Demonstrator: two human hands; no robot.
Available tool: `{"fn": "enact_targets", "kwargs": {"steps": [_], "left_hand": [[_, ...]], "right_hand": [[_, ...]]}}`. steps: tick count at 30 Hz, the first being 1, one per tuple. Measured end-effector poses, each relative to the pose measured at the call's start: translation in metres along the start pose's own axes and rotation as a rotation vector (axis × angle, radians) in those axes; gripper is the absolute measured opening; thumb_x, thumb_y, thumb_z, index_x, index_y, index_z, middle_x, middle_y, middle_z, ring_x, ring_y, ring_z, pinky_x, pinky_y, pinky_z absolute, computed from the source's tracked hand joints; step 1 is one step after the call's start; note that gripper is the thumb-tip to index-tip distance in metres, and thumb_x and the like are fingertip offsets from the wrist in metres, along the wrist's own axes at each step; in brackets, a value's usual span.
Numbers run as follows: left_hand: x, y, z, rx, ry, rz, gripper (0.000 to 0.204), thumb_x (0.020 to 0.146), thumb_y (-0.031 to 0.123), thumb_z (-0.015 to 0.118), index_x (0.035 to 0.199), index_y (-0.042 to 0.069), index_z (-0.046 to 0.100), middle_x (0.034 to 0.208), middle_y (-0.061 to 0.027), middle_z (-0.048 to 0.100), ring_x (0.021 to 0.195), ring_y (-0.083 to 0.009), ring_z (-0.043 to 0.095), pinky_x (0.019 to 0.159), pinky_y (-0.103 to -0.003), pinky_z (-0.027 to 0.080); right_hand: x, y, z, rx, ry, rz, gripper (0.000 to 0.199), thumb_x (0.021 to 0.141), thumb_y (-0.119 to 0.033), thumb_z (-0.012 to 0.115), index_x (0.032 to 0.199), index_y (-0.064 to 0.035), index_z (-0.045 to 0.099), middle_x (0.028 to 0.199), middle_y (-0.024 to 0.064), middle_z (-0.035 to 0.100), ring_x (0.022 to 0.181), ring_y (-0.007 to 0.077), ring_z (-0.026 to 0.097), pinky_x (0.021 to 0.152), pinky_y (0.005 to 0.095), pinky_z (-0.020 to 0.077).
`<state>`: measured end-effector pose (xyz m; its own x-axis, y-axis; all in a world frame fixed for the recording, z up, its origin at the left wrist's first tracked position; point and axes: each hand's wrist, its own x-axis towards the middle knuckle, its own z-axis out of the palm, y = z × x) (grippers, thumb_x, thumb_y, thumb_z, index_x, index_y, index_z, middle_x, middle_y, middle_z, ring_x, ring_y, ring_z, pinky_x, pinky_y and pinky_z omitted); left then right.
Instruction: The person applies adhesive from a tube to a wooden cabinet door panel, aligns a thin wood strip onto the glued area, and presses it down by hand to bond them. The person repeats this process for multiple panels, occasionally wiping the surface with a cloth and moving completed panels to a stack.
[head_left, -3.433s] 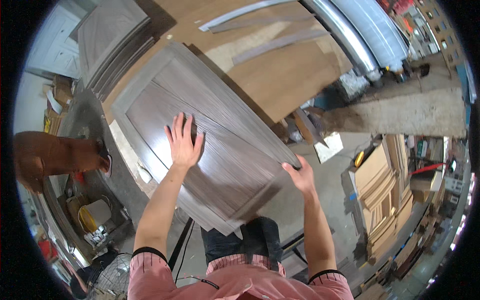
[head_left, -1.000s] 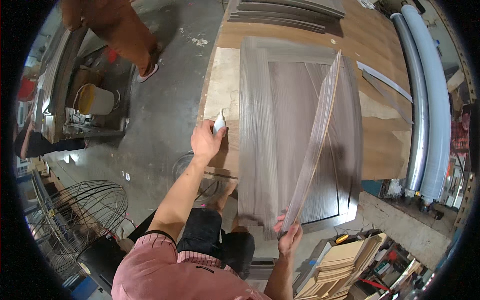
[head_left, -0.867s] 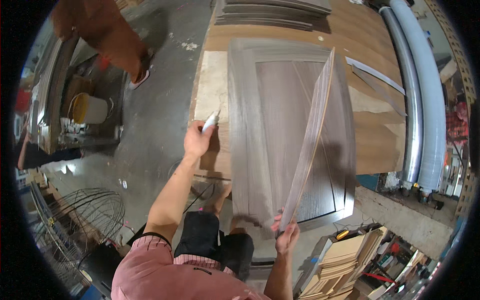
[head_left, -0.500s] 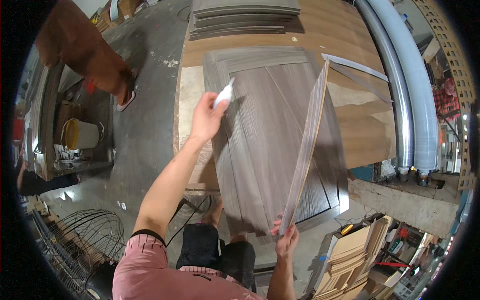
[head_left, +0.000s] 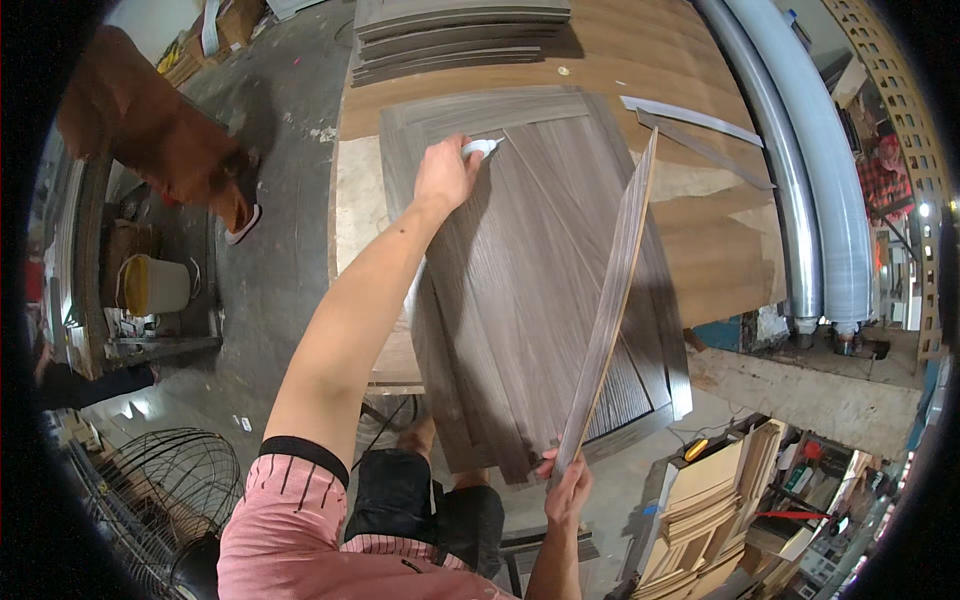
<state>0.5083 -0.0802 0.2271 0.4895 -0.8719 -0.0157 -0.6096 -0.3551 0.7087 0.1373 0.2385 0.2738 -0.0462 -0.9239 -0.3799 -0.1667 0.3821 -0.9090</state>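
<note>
A grey wood-grain framed panel (head_left: 520,270) lies on the workbench, with a diagonal seam crossing its inset face. My left hand (head_left: 447,172) is closed around a small white squeeze bottle (head_left: 480,148), whose pointed nozzle is over the upper part of the panel, close to where the seam meets the top rail. Whether the nozzle touches cannot be made out. Near the panel's lower edge, my right hand (head_left: 567,485) grips the lower end of a long wood-grain strip (head_left: 612,290). The strip is tilted up over the panel, its pale edge facing right.
A stack of grey panels (head_left: 455,35) sits at the bench's far end. Thin loose strips (head_left: 695,120) lie right of the panel, beside long wrapped rolls (head_left: 800,200). At left stands a person in brown trousers (head_left: 150,130), above a bucket (head_left: 157,285). A wire fan (head_left: 165,490) is lower left.
My left hand has carried the squeeze bottle rightward and farther up the panel, and the bottle has tipped from upright to nearly level. My right hand still holds the strip.
</note>
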Motion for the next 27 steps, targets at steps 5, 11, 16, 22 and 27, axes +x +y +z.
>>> {"fn": "enact_targets", "kwargs": {"steps": [5, 11, 16, 22, 27], "left_hand": [[0.004, 0.013, 0.004, 0.042, 0.004, 0.035, 0.029, 0.092, 0.021, 0.069, 0.11, -0.001, 0.068, 0.103, -0.0281, 0.07, 0.102, -0.0445, 0.066, 0.087, -0.049, 0.053], [0.005, 0.012, 0.009, 0.031, 0.022, 0.044, 0.026, 0.091, 0.019, 0.068, 0.11, 0.0, 0.067, 0.1, -0.0279, 0.07, 0.1, -0.0459, 0.066, 0.086, -0.05, 0.054], [-0.003, 0.01, 0.007, 0.011, 0.03, 0.05, 0.026, 0.091, 0.019, 0.069, 0.108, -0.001, 0.066, 0.098, -0.0278, 0.07, 0.098, -0.046, 0.066, 0.086, -0.05, 0.054], [-0.028, -0.003, 0.005, -0.07, -0.008, 0.04, 0.029, 0.091, 0.023, 0.07, 0.108, -0.001, 0.066, 0.098, -0.0223, 0.072, 0.095, -0.0395, 0.069, 0.084, -0.044, 0.054], [-0.095, 0.0, -0.019, -0.452, -0.441, -0.023, 0.018, 0.095, 0.018, 0.07, 0.107, 0.006, 0.068, 0.089, -0.0006, 0.07, 0.079, -0.0093, 0.06, 0.071, -0.027, 0.05]], "right_hand": [[0.002, 0.006, -0.009, -0.009, -0.037, -0.003, 0.073, 0.103, -0.06, 0.041, 0.11, 0.0074, 0.066, 0.096, 0.0106, 0.069, 0.067, 0.0145, 0.061, 0.06, 0.0301, 0.0491], [0.001, 0.001, -0.006, -0.015, -0.005, -0.014, 0.077, 0.101, -0.064, 0.042, 0.116, 0.0078, 0.065, 0.092, 0.0091, 0.068, 0.068, 0.0143, 0.062, 0.06, 0.0289, 0.0496], [-0.003, 0.005, -0.007, -0.024, -0.012, -0.01, 0.077, 0.101, -0.065, 0.042, 0.114, 0.0077, 0.065, 0.089, 0.0083, 0.067, 0.068, 0.0142, 0.062, 0.06, 0.0289, 0.0487], [-0.007, 0.016, -0.014, -0.047, 0.001, -0.017, 0.078, 0.101, -0.066, 0.039, 0.115, 0.0067, 0.064, 0.088, 0.0075, 0.066, 0.067, 0.0139, 0.06, 0.06, 0.0294, 0.0475], [-0.003, 0.01, -0.018, -0.091, 0.081, -0.077, 0.066, 0.106, -0.055, 0.035, 0.108, 0.003, 0.067, 0.083, 0.008, 0.063, 0.069, 0.0162, 0.062, 0.062, 0.0306, 0.049]]}}
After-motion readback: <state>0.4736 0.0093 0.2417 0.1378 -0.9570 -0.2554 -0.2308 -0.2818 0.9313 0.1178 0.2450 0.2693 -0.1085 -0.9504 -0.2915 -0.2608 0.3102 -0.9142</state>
